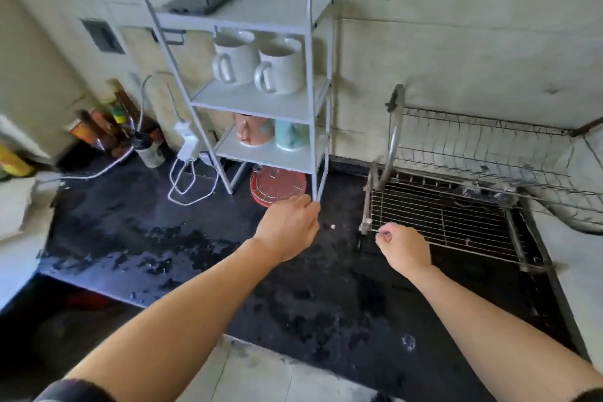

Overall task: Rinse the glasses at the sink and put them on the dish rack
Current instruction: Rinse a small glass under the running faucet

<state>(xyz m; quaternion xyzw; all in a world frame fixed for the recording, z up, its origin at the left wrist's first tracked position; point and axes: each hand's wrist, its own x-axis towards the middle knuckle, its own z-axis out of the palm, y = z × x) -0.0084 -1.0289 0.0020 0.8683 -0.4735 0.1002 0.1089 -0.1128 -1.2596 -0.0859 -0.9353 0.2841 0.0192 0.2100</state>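
Two bare forearms reach forward over a dark, wet counter (163,238). The left hand (288,225) grips the foot of the nearest leg of a white shelf unit (254,101). Its fingers are curled round the thin metal post and mostly hidden behind the back of the hand. The right hand (403,250) pinches the front wire at the near left corner of the dish rack (440,215) between thumb and forefinger, with the other fingers curled into the palm.

The dish rack is a metal wire frame with two tiers. It stands on the counter to the right of the shelf unit, against the wall.

On the shelf unit's middle board sit two large white mugs (235,59). On the board below them are a pink cup (251,130) and a pale green cup (290,135). A red round dish (277,188) lies under the lowest board. A white charger with a looped cable (187,147) lies left of the shelf unit, and bottles (107,127) crowd the far left corner.
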